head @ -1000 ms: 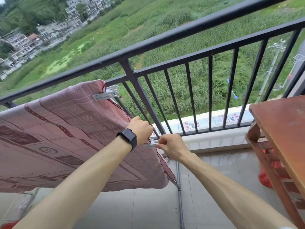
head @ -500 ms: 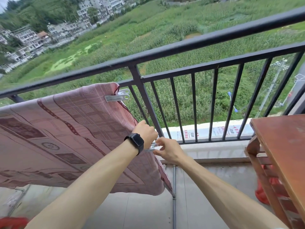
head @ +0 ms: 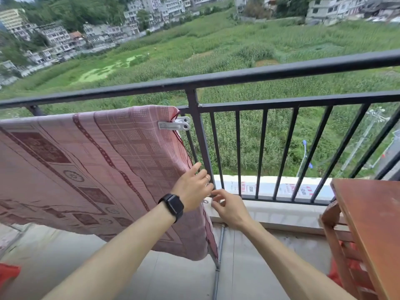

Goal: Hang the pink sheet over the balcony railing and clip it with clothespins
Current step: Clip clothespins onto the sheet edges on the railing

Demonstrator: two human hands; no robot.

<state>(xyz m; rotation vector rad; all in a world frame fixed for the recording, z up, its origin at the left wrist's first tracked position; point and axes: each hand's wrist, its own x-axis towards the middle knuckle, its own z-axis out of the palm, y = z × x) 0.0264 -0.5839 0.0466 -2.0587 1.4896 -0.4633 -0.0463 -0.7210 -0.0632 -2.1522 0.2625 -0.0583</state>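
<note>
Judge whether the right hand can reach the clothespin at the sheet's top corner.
Probably yes: the clothespin sits exposed, clipped to the pink sheet, above the right hand; the left hand barely intrudes.

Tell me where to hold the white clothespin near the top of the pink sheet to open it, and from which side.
Probably by its two splayed tails with round holes, at the right end of the clothespin, thumb above and finger below. Come from the right, beside the railing post: the ribbed end lies on the pink sheet, while the tails stick out past the sheet's edge.
</note>
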